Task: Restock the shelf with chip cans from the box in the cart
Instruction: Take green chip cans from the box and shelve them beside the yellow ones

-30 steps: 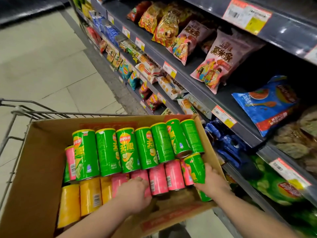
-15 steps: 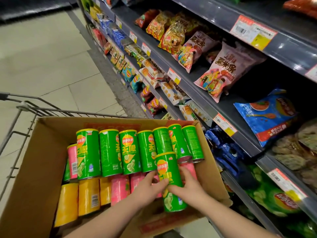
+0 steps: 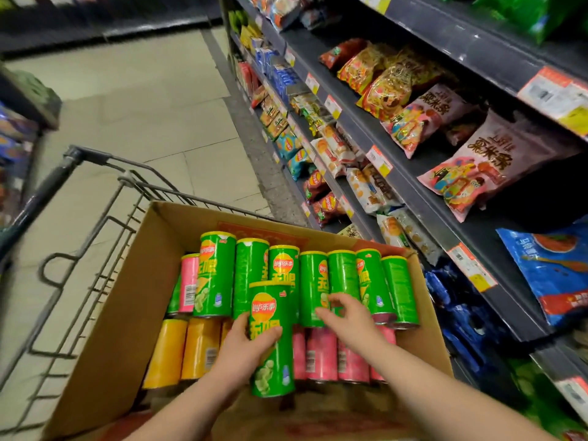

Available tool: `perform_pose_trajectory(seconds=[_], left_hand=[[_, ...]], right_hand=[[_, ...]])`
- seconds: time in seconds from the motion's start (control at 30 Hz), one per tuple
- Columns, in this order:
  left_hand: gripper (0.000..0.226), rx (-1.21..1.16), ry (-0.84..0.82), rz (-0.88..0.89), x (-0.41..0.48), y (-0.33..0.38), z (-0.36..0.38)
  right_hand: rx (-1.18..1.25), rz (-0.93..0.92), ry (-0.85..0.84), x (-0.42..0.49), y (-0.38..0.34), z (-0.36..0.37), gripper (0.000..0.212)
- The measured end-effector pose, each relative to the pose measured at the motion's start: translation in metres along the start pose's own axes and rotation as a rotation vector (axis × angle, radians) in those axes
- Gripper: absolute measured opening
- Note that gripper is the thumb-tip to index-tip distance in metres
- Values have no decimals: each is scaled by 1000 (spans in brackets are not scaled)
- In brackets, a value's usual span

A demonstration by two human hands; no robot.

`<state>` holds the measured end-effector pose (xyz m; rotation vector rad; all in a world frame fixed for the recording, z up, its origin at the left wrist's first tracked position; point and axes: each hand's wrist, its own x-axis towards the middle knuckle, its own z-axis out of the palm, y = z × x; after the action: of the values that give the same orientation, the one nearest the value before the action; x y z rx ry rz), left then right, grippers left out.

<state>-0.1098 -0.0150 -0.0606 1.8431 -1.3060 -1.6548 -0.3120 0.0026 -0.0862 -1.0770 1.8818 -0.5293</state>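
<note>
- My left hand [image 3: 243, 343] is wrapped round one green can [image 3: 273, 361], thumb across its label, holding it raised above the rest.
- My right hand [image 3: 350, 324] holds nothing. Its fingers are loose and spread over the row of green cans [image 3: 369, 281] (I cannot tell if they touch).
- Below both hands, pink cans [image 3: 321, 354] and yellow cans [image 3: 178, 351] lie in the cardboard box [image 3: 127, 297].
- The box sits in the cart [image 3: 95, 224].
- To the right, the shelf [image 3: 413, 195] carries snack bags [image 3: 477, 173].

green can [image 3: 276, 361]: "Lay's 乐事" | brown snack bag [image 3: 490, 163]: "粟米条" | shelf price tags [image 3: 378, 160]: unreadable
</note>
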Motion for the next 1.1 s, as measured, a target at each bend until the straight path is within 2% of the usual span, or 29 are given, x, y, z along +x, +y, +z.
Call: perform_pose_trajectory(seconds=[0.1,0.17,0.23,0.33,0.4,0.47,0.63,0.67,0.77,0.8,0.93,1.1], left_hand=[[65,-9,38,-24,0,-4,-12],[76,-14,49,-52,-1,-5,-15],[73,-52,28,-74,-2,-7,-15],[96,-68,-6,-98,-1,-11,-10],[97,-56,-21,-91,-1,-12,-6],[90,-44,-44,-84,-1,-11,-4],[74,-19,-78,-101,2,-11,-1],[77,3,-76,-89,2,-8,-1],[110,41,-89,-46,1,-2,-1],[114,41,-97,-39,1,-1,-1],[95,40,-152,-21,-2,3,3],[119,64,-234,41,-9,8,6]], right_hand=[[-284,105,204,27,23,-22,59],[-381,212,249,40,34,-36,73],[-354,290,253,53,46,-43,86],[-239,365,220,68,60,-42,95],[-247,385,214,72,65,-39,97],[-282,393,217,74,66,-40,91],[-287,413,195,73,61,-53,60],[-277,421,192,71,59,-57,57],[-178,440,217,56,53,-65,50],[-134,439,241,50,52,-66,49],[-5,408,304,17,48,-67,51],[129,358,374,-38,37,-58,54]])
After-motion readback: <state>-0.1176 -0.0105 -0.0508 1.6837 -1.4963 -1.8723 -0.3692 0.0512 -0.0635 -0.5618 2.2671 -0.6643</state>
